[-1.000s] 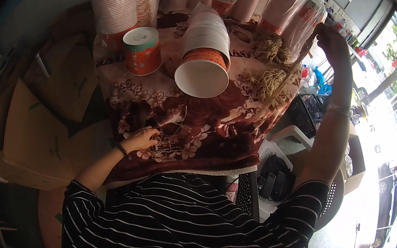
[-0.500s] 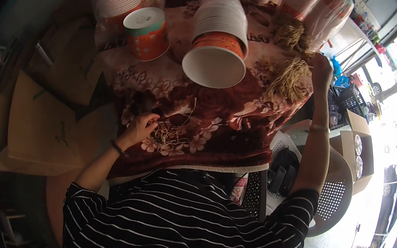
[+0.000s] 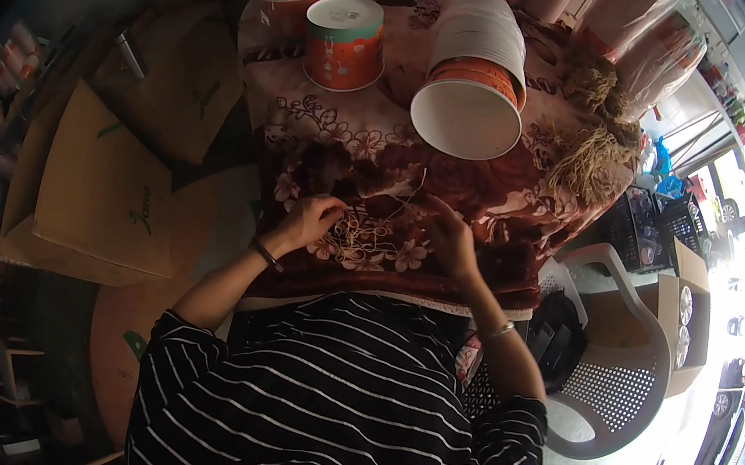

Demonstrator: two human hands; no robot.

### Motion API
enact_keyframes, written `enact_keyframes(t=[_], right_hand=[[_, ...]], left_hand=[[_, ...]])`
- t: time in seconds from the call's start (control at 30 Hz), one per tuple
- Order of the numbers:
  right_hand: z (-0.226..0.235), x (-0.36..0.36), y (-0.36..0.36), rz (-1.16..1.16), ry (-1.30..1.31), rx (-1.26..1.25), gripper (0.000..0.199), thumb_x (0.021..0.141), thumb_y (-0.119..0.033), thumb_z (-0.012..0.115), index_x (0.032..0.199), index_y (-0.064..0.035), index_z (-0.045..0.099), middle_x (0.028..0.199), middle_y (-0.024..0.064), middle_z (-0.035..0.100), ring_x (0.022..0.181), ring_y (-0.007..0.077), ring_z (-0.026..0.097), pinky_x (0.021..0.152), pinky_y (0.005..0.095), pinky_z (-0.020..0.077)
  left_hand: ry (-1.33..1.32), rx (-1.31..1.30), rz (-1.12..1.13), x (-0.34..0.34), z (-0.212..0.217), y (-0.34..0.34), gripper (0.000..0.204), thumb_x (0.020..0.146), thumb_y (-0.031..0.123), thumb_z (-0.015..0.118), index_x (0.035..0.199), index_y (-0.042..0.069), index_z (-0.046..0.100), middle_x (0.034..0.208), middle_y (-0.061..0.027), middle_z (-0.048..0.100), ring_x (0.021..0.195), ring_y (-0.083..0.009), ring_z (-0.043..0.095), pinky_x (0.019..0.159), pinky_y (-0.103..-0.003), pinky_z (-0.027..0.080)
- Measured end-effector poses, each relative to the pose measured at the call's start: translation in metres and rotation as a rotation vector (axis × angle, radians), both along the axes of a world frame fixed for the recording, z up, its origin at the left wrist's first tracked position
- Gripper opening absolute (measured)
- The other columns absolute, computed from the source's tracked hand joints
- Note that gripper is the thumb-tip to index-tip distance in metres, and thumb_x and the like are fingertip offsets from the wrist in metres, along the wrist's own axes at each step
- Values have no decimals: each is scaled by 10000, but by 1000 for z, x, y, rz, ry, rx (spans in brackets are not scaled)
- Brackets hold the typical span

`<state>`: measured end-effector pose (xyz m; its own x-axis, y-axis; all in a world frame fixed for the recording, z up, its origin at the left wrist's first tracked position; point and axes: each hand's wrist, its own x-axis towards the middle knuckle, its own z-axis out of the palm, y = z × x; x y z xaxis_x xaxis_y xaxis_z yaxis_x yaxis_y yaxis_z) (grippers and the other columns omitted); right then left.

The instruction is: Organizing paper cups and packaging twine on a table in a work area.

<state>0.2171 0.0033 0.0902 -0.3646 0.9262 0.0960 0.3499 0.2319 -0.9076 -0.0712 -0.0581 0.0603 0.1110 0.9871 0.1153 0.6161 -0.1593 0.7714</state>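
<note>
On the near part of the table lies a loose tangle of thin tan string (image 3: 361,237). My left hand (image 3: 307,222) rests at its left side, fingers bent and thumb close to them, pinching string at the edge. To the right of the tangle is my right hand (image 3: 451,245), its fingers bent together and pointing at the far side of the string. One strand curves up from the tangle near those fingertips; whether they hold it is too small to tell. Beyond stand an upturned orange-and-green paper bucket (image 3: 344,54) and a lying stack of white-lined paper buckets (image 3: 466,119).
A dark red flowered cloth (image 3: 382,155) covers the table. Straw-coloured string bundles (image 3: 590,162) lie at its right edge, near wrapped bucket stacks (image 3: 622,21). A cardboard box (image 3: 108,191) stands left. At right are a perforated plastic chair (image 3: 618,393) and black crates (image 3: 647,229).
My right hand has come from beside the straw-coloured bundles at the far right to the tangle in front of me. My left hand stays beside the tangle. The whole view has shifted.
</note>
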Motion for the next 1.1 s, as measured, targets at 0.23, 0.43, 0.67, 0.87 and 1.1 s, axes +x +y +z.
enact_keyframes(t=[0.23,0.43,0.67,0.87,1.1], right_hand=[[-28,-61,3,-189,219,-198,258,922,-177,588,1076,29,606,733,58,662,565,81,580,513,222,461],[11,-55,-5,-121,542,-322,161,929,-171,589,915,-17,631,651,-4,585,514,63,517,463,205,399],[139,14,-6,-81,746,-132,71,930,-104,524,955,-40,542,680,64,598,542,104,559,485,215,446],[203,64,4,-55,932,68,46,934,-83,526,939,-41,543,783,46,579,650,115,568,559,239,485],[199,39,-5,-90,739,-56,75,932,-130,559,932,-55,564,711,13,558,568,79,530,487,213,441]], left_hand=[[10,21,-11,1,-4,0,198,910,102,550,1064,20,642,982,-141,655,872,-262,658,746,-331,510],[79,8,-45,-9,0,7,203,877,86,571,1056,25,643,1017,-120,637,902,-278,631,779,-351,507],[489,285,-299,-7,-29,12,136,772,137,655,869,41,661,936,-90,620,849,-261,605,787,-407,495],[-59,-62,-164,-2,37,36,119,883,123,581,837,21,623,815,-49,667,732,-118,620,694,-238,478],[-586,-148,-290,34,172,50,185,946,205,536,958,21,543,670,7,528,496,-52,485,560,-221,477]])
